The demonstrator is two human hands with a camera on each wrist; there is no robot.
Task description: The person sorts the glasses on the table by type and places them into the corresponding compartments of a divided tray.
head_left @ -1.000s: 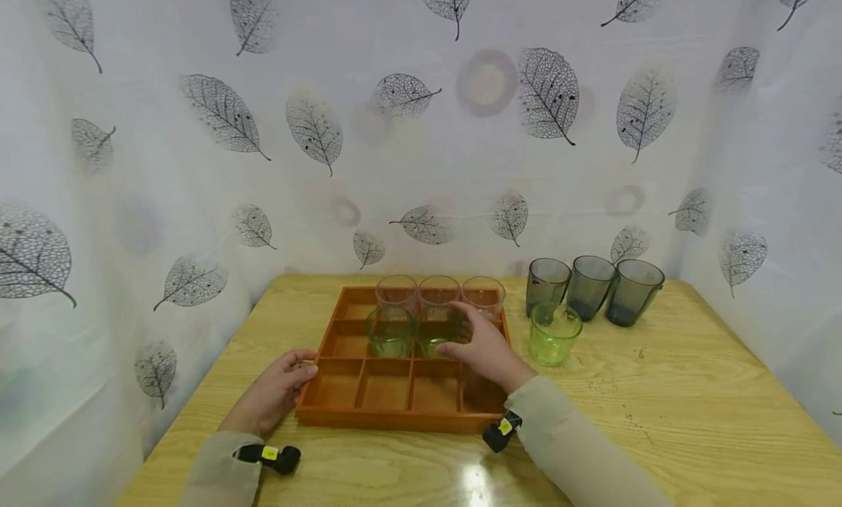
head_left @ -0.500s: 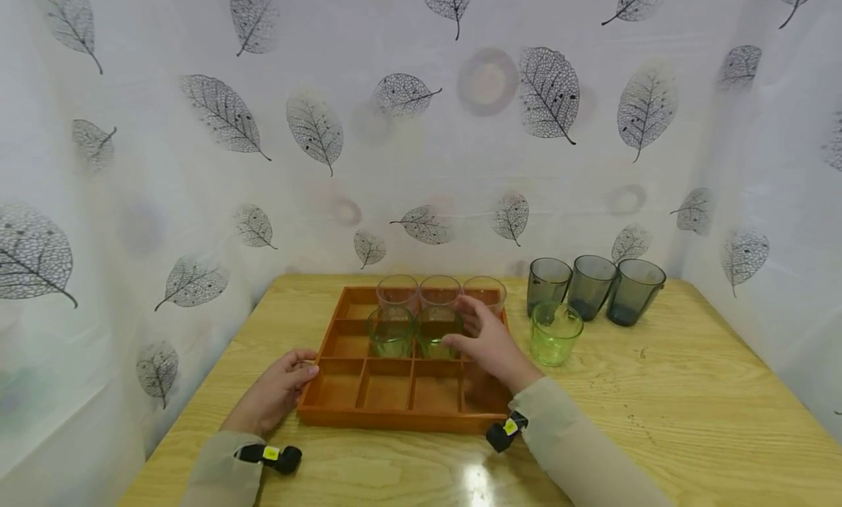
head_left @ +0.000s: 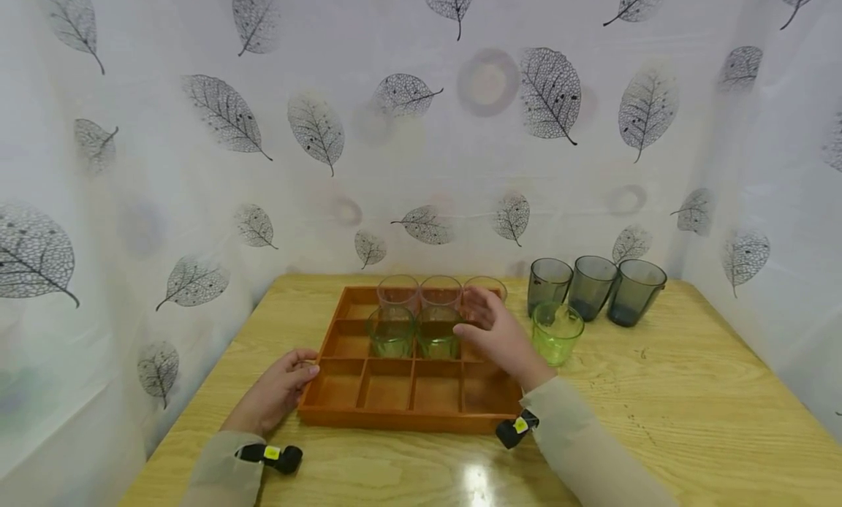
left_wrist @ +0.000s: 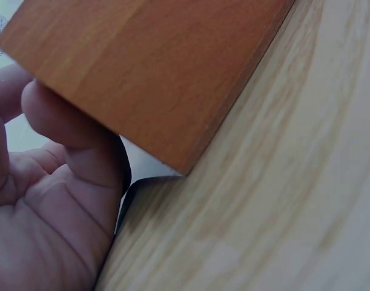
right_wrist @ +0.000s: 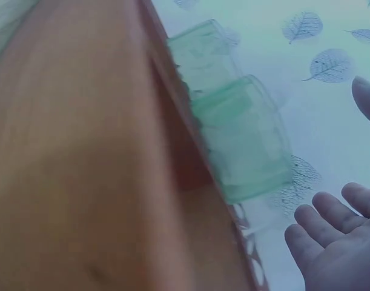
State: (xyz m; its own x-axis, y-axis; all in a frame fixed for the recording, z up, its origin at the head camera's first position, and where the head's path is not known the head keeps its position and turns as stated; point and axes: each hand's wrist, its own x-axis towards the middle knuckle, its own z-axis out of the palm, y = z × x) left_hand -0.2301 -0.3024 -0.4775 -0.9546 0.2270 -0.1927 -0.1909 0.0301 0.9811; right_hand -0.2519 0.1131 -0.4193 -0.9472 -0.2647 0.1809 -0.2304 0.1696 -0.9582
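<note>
My left hand (head_left: 272,394) holds the left edge of a divided wooden tray (head_left: 408,421); in the left wrist view its fingers bend against the tray's side wall (left_wrist: 148,79). Over the tray's right part, my right hand (head_left: 503,342) is spread, with nothing in its fingers. Just left of it, a green glass (head_left: 437,339) stands in a middle-row compartment beside another green glass (head_left: 391,337). Three clear glasses fill part of the back row, the rightmost clear glass (head_left: 495,295) partly hidden by my right hand. The right wrist view shows a green glass (right_wrist: 248,145) apart from the fingers.
On the table (head_left: 684,390) right of the tray stands a third green glass (head_left: 556,339). Behind it are three grey glasses, including a left one (head_left: 547,288), a middle one (head_left: 590,288) and a right one (head_left: 633,295). A leaf-patterned curtain (head_left: 421,164) surrounds the table.
My right hand has come away from the right-hand green glass in the tray and shifted to the right. That glass stays in its compartment. My left hand has kept its place.
</note>
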